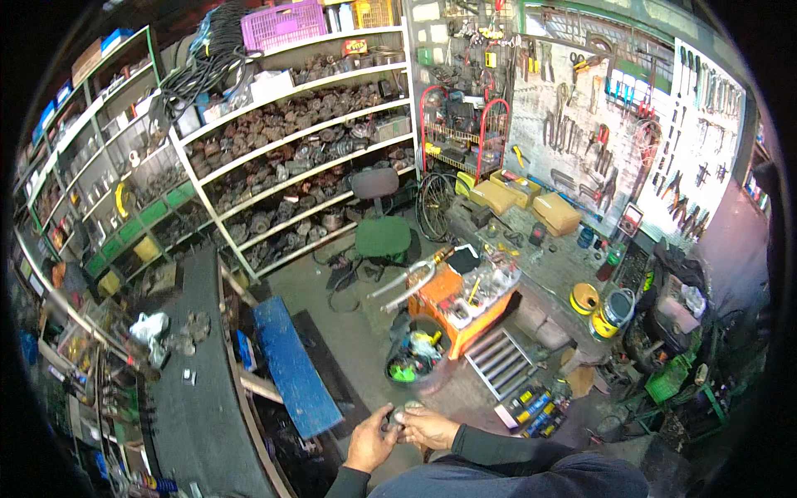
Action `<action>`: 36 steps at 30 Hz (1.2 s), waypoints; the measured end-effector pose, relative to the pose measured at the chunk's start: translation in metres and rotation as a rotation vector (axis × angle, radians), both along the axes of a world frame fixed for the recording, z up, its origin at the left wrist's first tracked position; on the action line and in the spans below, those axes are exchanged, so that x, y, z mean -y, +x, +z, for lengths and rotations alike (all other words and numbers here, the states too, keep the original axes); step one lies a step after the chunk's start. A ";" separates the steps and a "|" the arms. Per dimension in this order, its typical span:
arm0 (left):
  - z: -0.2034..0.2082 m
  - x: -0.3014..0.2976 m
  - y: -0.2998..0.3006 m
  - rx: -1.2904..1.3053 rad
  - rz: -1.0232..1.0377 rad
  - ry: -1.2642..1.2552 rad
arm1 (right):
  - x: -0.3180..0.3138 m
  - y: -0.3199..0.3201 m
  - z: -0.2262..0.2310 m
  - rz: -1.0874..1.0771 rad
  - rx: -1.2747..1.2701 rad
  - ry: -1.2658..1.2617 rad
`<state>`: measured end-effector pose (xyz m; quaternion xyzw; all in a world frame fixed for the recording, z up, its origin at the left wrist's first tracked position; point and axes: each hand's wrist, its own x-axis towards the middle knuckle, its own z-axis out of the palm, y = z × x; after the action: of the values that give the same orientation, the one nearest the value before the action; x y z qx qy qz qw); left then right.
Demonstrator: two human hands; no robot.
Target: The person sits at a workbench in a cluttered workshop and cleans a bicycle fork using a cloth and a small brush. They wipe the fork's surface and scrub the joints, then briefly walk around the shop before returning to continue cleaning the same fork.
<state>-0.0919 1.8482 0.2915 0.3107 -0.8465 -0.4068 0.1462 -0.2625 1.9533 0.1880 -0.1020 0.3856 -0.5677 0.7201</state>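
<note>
A: Entry, head view. Where are the hands?

B: Low centre of frame, over the person's lap. Left hand (371, 441) and right hand (426, 428) meet around a small grey metal part (404, 412). It sits between both sets of fingers, just below the black bucket (417, 358).

A: Grip state?

B: Left grip curled onto the part's left side; right grip pinching it from the right. Both closed on it. The part is too small to make out its shape.

A: Surroundings, relative to the bucket?

B: Orange tray stand (462, 309) touching it on the upper right, loaded with small pieces. A bicycle fork (413, 278) leans above it. Blue board (291, 365) to its left, on the floor. Dark bench (193, 398) further left. Striped metal grate (501, 360) to its right.
</note>
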 end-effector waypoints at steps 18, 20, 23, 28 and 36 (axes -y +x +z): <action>-0.189 0.444 -0.055 0.621 -0.284 0.294 | 0.281 -0.215 -0.022 -0.155 -1.268 0.199; -0.167 0.493 -0.115 0.705 -0.543 0.184 | 0.286 -0.220 -0.037 -0.333 -1.252 0.301; -0.135 0.557 -0.210 0.760 -0.832 0.046 | 0.259 -0.197 -0.027 -0.612 -1.222 0.617; -0.117 0.660 -0.348 0.529 -0.908 -0.381 | 0.258 -0.140 -0.017 -0.852 -0.914 1.027; -0.219 0.696 -0.391 0.629 -1.069 -0.480 | 0.272 -0.072 -0.017 -0.882 -0.854 1.106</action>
<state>-0.4833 1.1523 0.0724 -0.0893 -0.9535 -0.1132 -0.2648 -0.3347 1.6810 0.1714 0.2208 0.8545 -0.4389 0.1688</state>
